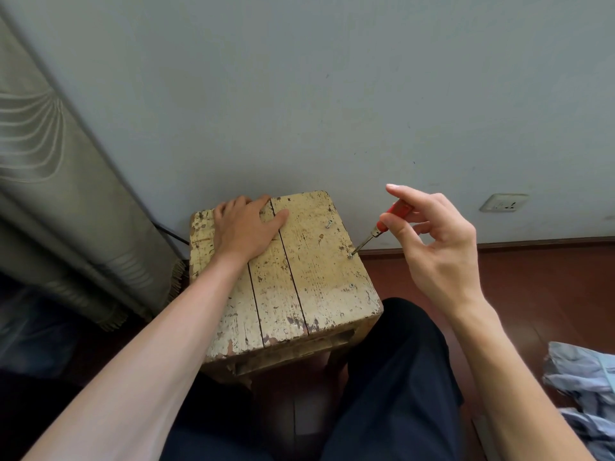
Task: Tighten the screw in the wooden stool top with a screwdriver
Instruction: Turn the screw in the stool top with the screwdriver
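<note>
Screw [350, 256] in chipped plank stool top [309, 271], under red-handled screwdriver [382, 229]

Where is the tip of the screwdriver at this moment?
In the head view, the screwdriver, held in the right hand, has its tip on a screw near the right edge of the wooden stool top.

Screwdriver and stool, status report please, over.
Left hand flat on stool top, bracing. Right hand pinching red screwdriver, tip seated on screw near right edge. Nothing obstructing.
</note>
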A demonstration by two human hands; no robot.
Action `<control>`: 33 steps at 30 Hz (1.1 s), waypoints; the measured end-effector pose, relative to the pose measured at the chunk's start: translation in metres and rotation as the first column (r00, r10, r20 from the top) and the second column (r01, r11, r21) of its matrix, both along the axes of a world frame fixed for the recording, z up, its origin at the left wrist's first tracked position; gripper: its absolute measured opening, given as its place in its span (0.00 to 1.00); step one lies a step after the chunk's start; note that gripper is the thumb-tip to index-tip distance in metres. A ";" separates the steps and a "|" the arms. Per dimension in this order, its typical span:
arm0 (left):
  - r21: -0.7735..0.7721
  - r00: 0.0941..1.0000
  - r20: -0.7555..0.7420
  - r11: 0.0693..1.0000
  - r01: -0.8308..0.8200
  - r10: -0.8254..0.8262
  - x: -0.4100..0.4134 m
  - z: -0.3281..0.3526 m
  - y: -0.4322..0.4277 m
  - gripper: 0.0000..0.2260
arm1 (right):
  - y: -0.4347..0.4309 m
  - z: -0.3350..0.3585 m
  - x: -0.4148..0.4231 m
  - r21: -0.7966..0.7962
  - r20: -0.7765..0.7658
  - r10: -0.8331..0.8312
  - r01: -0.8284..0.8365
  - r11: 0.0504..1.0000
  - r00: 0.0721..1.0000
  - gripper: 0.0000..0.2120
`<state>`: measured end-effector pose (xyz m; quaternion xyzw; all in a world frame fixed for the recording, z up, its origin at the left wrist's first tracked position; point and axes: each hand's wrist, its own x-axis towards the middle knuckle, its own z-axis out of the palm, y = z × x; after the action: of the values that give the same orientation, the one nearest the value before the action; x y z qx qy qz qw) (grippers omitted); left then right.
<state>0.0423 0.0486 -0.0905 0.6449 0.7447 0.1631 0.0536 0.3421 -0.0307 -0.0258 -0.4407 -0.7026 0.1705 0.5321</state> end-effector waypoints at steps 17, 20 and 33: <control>-0.008 1.000 -0.010 1.000 -0.007 0.007 0.001 0.001 0.000 0.34 | 0.002 0.003 0.001 -0.058 0.020 0.069 -0.067 0.996 0.997 0.20; -0.006 1.000 -0.011 1.000 -0.007 0.007 0.000 0.000 0.000 0.34 | 0.002 0.001 -0.005 -0.017 0.002 0.021 -0.021 1.000 1.000 0.17; 0.010 1.000 -0.003 1.000 -0.010 0.010 -0.001 -0.004 0.003 0.35 | 0.001 0.010 0.014 -0.167 -0.026 0.214 -0.216 0.962 0.976 0.20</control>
<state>0.0414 0.0512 -0.0942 0.6416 0.7473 0.1659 0.0484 0.3562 -0.0294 -0.0161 -0.4047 -0.7273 0.2877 0.4738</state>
